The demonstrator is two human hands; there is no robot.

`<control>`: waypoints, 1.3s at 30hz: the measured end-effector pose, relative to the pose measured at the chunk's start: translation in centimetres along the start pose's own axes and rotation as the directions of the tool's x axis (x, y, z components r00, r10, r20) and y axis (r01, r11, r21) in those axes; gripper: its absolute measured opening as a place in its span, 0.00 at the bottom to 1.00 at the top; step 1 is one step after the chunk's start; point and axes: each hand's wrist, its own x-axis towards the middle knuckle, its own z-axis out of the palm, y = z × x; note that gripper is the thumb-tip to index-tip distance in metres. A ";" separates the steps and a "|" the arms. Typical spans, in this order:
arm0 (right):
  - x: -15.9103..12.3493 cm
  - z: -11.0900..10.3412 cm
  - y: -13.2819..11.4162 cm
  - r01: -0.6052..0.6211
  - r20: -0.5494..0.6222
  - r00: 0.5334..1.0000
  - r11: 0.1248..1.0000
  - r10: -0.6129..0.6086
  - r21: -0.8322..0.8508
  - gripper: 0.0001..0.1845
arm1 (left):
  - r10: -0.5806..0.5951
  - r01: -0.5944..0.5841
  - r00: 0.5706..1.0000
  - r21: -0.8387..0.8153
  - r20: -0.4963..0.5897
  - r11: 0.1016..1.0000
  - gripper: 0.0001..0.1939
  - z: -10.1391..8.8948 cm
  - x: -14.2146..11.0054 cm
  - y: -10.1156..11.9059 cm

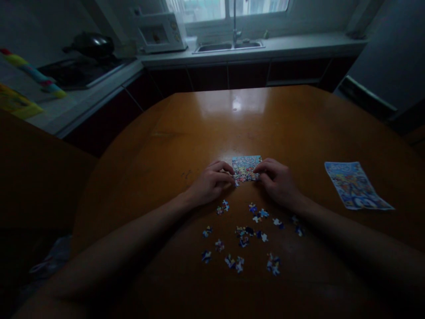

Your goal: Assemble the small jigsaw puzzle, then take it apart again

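Note:
A partly joined jigsaw puzzle (245,165) lies on the wooden table, its top edge straight and its lower edge uneven. My left hand (214,179) grips its left side with bent fingers, the tips at the edge and lower left corner. On the opposite side, my right hand (275,179) has thumb and forefinger closed at the right edge, covering part of it. Nearer to me, loose puzzle pieces (244,241) are scattered between my forearms, several in small clusters. One puzzle piece (226,205) lies just below my left hand.
A printed picture sheet (357,185) lies on the right of the table (206,119). Beyond the table's far edge is a counter with a microwave (161,33), a sink (229,46) and a dark pan (93,44) on the stove. Colourful objects (33,73) stand at far left.

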 end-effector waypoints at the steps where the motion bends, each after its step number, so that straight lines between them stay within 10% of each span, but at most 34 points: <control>1: 0.0 0.0 0.0 0.000 0.002 1.000 1.000 0.000 -0.002 0.11 | 0.004 -0.004 1.000 0.004 0.007 1.000 0.16 0.0 0.0 -0.1; 26: 0.0 -0.1 -0.2 0.001 -0.011 1.000 1.000 -0.001 0.029 0.11 | -0.042 0.042 0.999 0.008 0.010 0.999 0.26 -0.3 0.3 0.8; 39: 0.1 0.0 0.1 -0.020 -0.098 0.995 0.996 0.012 -0.082 0.11 | -0.039 0.039 0.999 0.044 -0.004 0.998 0.16 -0.3 0.2 0.5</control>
